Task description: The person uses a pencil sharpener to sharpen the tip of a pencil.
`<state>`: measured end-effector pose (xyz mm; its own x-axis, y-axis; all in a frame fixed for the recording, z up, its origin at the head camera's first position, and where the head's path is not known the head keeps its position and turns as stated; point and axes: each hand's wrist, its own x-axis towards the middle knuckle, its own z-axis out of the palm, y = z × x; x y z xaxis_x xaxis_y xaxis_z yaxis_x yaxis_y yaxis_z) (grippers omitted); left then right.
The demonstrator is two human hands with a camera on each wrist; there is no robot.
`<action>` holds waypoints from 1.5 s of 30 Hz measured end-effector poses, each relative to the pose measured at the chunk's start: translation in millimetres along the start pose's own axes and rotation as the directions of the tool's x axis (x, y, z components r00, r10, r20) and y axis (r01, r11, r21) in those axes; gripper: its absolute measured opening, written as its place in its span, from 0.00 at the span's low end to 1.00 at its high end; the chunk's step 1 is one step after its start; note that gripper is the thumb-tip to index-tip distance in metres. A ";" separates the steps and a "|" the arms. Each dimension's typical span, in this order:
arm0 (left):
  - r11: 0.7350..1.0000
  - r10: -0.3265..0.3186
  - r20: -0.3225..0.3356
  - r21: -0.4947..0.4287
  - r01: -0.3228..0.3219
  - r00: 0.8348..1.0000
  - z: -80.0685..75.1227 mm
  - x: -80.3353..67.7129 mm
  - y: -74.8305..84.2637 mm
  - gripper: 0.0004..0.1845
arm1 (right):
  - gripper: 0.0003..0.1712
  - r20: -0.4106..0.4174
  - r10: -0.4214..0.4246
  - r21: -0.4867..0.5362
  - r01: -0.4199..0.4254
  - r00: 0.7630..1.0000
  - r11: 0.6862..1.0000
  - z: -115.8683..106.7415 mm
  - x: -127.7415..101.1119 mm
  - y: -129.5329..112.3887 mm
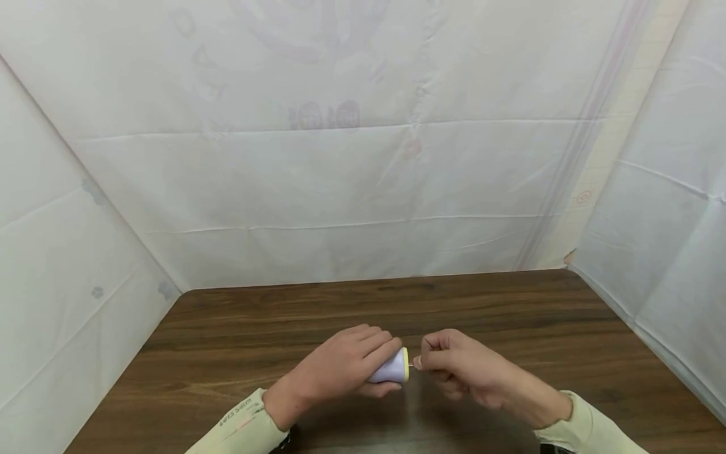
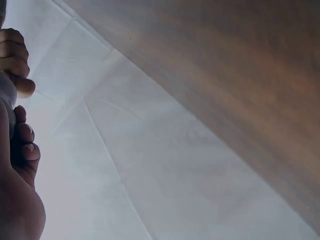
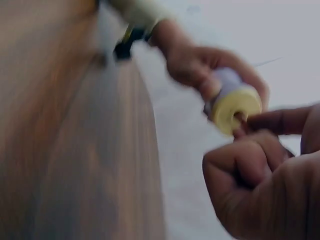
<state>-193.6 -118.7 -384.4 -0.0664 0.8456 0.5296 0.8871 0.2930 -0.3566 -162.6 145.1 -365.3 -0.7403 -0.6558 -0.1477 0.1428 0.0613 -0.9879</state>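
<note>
My left hand (image 1: pixel 346 366) grips a small lavender cylinder with a pale yellow end cap (image 1: pixel 394 367) just above the wooden table (image 1: pixel 510 315). The yellow end faces right. My right hand (image 1: pixel 454 366) pinches a thin pin-like piece at the centre of that yellow end. In the right wrist view the same yellow end (image 3: pixel 235 107) shows blurred, with my right fingertips (image 3: pixel 265 125) against its middle and the left hand (image 3: pixel 200 65) wrapped round the lavender body. The left wrist view shows only my left fingers (image 2: pixel 15 65) at the frame's edge.
White sheets (image 1: pixel 340 157) hang behind and on both sides of the dark wooden table, closing it in. Both arms wear pale yellow-green sleeves (image 1: pixel 238 429). Nothing else lies on the tabletop in view.
</note>
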 end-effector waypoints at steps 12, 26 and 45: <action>0.888 -0.209 0.046 -0.409 0.209 0.977 -2.9 -7.9 -5.4 0.19 | 0.05 0.256 -0.800 -0.813 0.568 0.543 0.126 -7.1 12.3 12.6; 0.808 -0.199 0.110 -0.545 0.226 0.974 3.8 -8.2 0.0 0.18 | 0.16 0.400 -0.859 -0.767 0.631 0.321 -0.121 -5.4 20.0 23.4; 0.998 -0.045 0.006 -0.039 0.045 0.999 4.9 -2.6 2.5 0.25 | 0.15 -0.037 -0.133 -0.203 0.123 0.990 0.971 -1.3 0.1 8.3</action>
<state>-193.4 -118.0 -390.4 -0.1091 0.8343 0.5404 0.9004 0.3133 -0.3018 -162.2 146.6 -373.6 -0.7765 -0.6299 -0.0167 -0.0858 0.1320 -0.9875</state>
